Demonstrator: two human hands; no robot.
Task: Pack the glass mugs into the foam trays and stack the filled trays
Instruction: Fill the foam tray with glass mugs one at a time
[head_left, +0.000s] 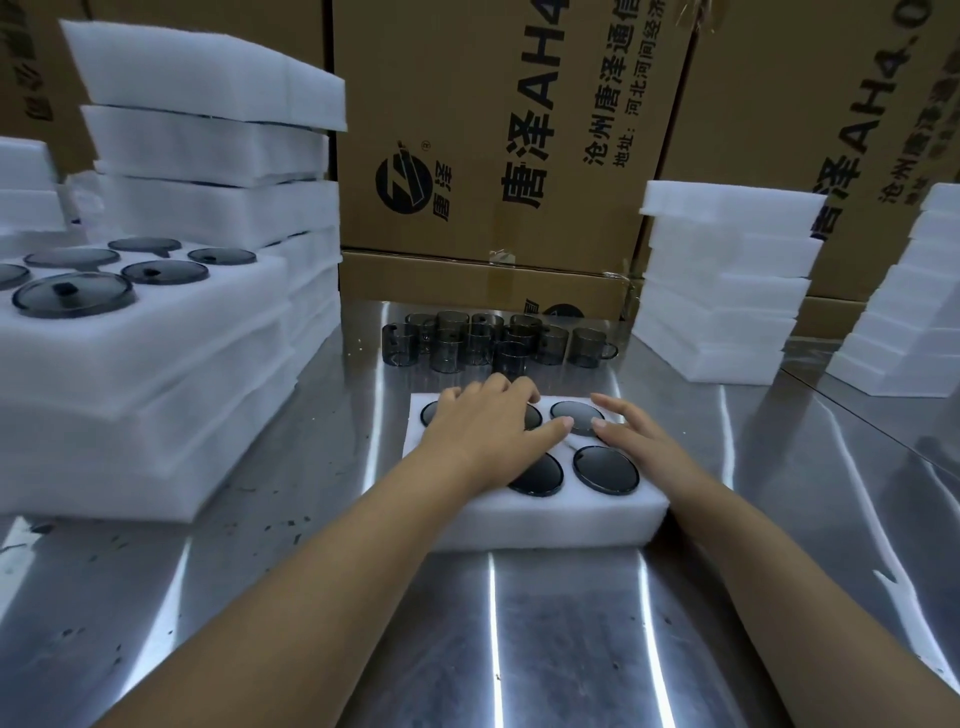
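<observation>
A white rectangular foam tray (545, 525) on the scuffed steel table (571, 649) is pressed by the flattened left hand (483, 426) and the spread right hand (631, 434); brown printed cardboard cartons (519, 156) are stacked at 12 o'clock.

A scuffed steel table (519, 623) carries one foam tray (545, 525) at centre, a cluster of smoky glass mugs (493, 343) just behind it, filled tray stacks (156, 389) at left, plain foam stacks (727, 291) at right.

Matt foam tray (545, 525) on glossy steel table (519, 623).
</observation>
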